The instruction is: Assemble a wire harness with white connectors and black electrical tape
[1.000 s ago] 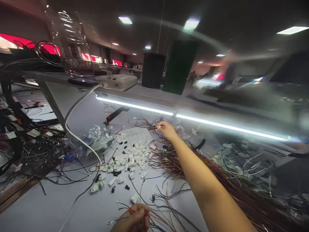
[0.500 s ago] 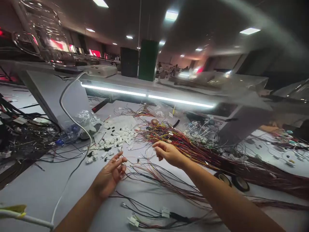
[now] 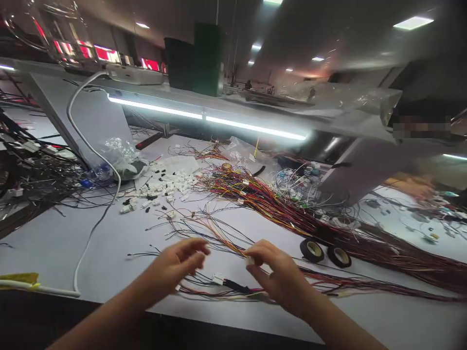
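My right hand (image 3: pixel 277 277) hovers low over the near part of the white table (image 3: pixel 73 243), thumb and forefinger pinched on a small white connector (image 3: pixel 250 260). My left hand (image 3: pixel 175 267) is beside it, fingers stretched toward the right and holding nothing, slightly blurred. Between and just below the hands lies a short wire harness (image 3: pixel 233 288) with a white plug (image 3: pixel 218 278) and a black wrapped section. Thin loose wires (image 3: pixel 204 228) fan out on the table just beyond both hands.
A heap of small white connectors (image 3: pixel 171 182) lies further back, with a thick bundle of coloured wires (image 3: pixel 292 214) to its right. Two black tape rolls (image 3: pixel 312 249) sit right of my hands. A white cable (image 3: pixel 91 155) and tangled dark wires (image 3: pixel 32 175) fill the left.
Both hands have drawn back toward the table's near edge and come closer together. The right hand, earlier reaching far into the wire bundle, now pinches a white connector; the view has tilted down.
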The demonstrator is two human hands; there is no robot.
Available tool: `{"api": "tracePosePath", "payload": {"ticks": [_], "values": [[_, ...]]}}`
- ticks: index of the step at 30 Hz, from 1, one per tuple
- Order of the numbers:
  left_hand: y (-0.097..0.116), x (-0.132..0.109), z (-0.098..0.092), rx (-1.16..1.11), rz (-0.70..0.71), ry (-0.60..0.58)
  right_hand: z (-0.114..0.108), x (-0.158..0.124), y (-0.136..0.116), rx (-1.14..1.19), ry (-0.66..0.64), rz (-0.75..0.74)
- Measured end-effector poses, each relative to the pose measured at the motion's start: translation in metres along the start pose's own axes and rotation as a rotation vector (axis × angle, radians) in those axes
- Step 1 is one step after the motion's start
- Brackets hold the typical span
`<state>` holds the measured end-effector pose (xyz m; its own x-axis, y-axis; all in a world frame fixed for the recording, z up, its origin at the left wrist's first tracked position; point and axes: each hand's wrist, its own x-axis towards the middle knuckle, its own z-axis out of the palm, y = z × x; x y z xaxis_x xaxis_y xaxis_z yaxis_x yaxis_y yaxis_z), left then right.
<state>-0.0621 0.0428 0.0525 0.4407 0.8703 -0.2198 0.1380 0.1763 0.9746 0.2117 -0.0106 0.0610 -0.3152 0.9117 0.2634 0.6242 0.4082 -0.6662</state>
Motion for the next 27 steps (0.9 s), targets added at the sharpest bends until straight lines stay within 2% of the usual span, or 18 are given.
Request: {"api": "tracePosePath", "payload": {"ticks": [1, 3, 4, 6, 8, 10, 12, 13, 15, 17, 19, 21, 24, 27], "values": [[-0.003, -0.007, 0.024, -0.142, -0.08, -0.119, 0.008, -0.005, -0.005, -0.04, -0.018, -0.026], [-0.012, -0.015, 0.063, -0.329, -0.088, -0.264, 0.023, -0.012, -0.012, -0.146, -0.063, -0.106], [-0.016, -0.017, 0.076, -0.363, -0.069, -0.263, 0.03, -0.015, -0.013, -0.191, -0.076, -0.131], [-0.023, -0.016, 0.089, -0.367, -0.063, -0.228, 0.036, -0.017, -0.011, -0.208, -0.093, -0.138], [-0.025, -0.012, 0.086, -0.354, -0.108, -0.197, 0.032, -0.016, -0.004, -0.105, -0.134, -0.102], [-0.023, -0.006, 0.074, -0.34, -0.16, -0.194, 0.021, -0.012, 0.007, 0.026, -0.175, -0.072], [-0.016, 0.003, 0.063, -0.239, -0.143, -0.162, 0.01, -0.005, 0.023, 0.081, -0.188, -0.023], [-0.01, 0.008, 0.059, -0.129, -0.081, -0.144, 0.006, 0.0, 0.032, 0.066, -0.172, 0.011], [0.004, 0.02, 0.055, 0.142, 0.14, -0.152, 0.004, 0.01, 0.049, -0.028, -0.12, 0.075], [0.016, 0.035, 0.056, 0.353, 0.354, -0.244, 0.009, 0.021, 0.065, -0.149, -0.069, 0.092], [0.021, 0.049, 0.059, 0.429, 0.434, -0.348, 0.018, 0.032, 0.077, -0.246, -0.057, 0.081], [0.018, 0.06, 0.06, 0.431, 0.434, -0.374, 0.028, 0.041, 0.088, -0.339, -0.054, 0.097], [0.003, 0.068, 0.051, 0.431, 0.36, -0.327, 0.036, 0.047, 0.101, -0.465, 0.031, 0.151], [-0.009, 0.072, 0.035, 0.478, 0.251, -0.246, 0.034, 0.044, 0.105, -0.446, 0.088, 0.161]]}}
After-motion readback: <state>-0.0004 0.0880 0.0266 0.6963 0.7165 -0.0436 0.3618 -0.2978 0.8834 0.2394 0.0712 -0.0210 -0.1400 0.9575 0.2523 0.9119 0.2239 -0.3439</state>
